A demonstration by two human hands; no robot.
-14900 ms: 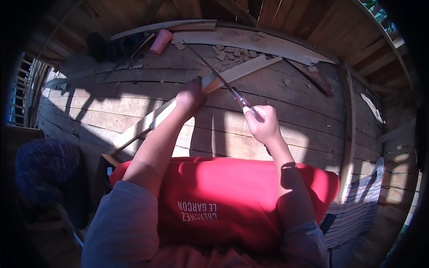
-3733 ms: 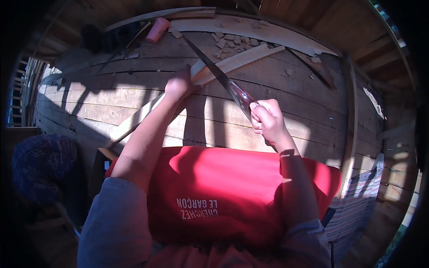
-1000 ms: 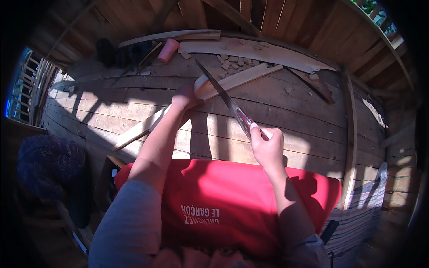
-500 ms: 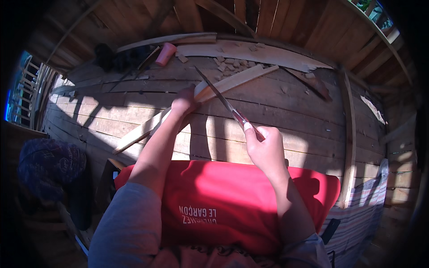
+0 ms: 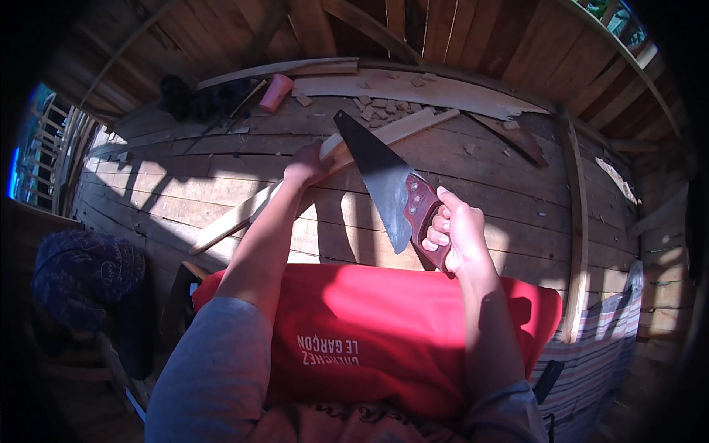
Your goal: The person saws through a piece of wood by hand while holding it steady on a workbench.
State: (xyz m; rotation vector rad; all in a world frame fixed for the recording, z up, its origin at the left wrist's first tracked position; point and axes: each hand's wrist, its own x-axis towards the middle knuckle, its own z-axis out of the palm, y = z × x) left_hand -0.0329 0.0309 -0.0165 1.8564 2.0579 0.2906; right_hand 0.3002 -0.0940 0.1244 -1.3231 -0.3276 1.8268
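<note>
My right hand [image 5: 461,230] is wrapped round the reddish-brown handle of a handsaw [image 5: 380,173]. The blade lies with its broad side in view, its tip pointing up and left and the toothed edge toward the lower left. Farther left, my left hand [image 5: 306,164] closes on a pale wooden strip [image 5: 225,227] that runs diagonally over the floor. A second wooden strip [image 5: 413,127] shows beyond that hand. The saw blade passes in front of the wood, and whether they touch I cannot tell. Red cloth with white lettering [image 5: 399,325] covers my lap.
Small cut wood blocks [image 5: 380,111] lie in a pile past the strips, near a pink cup [image 5: 275,93]. A long board [image 5: 436,90] rests along the far wall. An upright post [image 5: 576,221] stands at right, striped fabric [image 5: 591,369] beside it. Dark patterned cloth [image 5: 87,273] is at left.
The handsaw has turned from edge-on to showing its broad side, and my right hand has rolled and moved slightly right. My left hand stays on the wooden strip.
</note>
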